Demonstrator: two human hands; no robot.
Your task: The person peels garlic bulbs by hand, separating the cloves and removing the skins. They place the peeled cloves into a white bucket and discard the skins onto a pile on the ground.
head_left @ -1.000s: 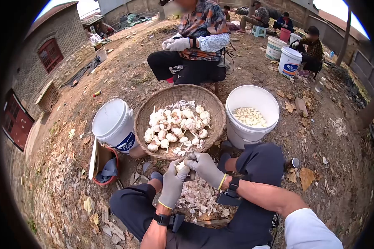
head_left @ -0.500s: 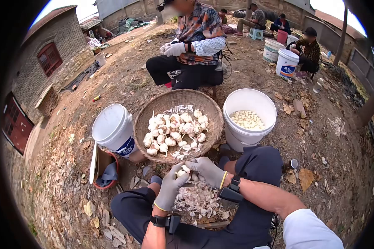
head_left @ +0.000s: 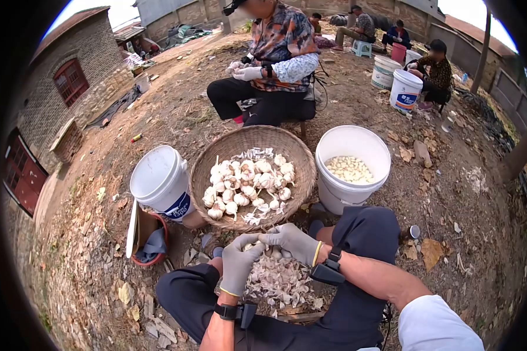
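My left hand [head_left: 239, 263], in a grey glove, is curled round pale garlic cloves [head_left: 249, 246], which show partly between its fingers. My right hand [head_left: 295, 241], gloved too, has its fingers pressed together against the left fingertips; whatever it pinches is hidden. Both are just below the near rim of a round wicker basket [head_left: 303, 193] holding several garlic bulbs [head_left: 247, 178]. Papery garlic skins [head_left: 280, 281] lie in a heap under the hands, between my legs. To the right of the basket, a white bucket [head_left: 339, 196] contains peeled cloves [head_left: 349, 169].
Left of the basket stands a white bucket [head_left: 158, 181], beside a red container [head_left: 161, 257] with dark cloth. Across from me sits a person [head_left: 287, 52] with gloved hands. Further back are more seated people, white buckets [head_left: 405, 90] and a brick building [head_left: 70, 64].
My left hand has turned and closed further over the cloves, so fewer of them show. The dark object between my hands is no longer visible. The person opposite has moved their hands slightly.
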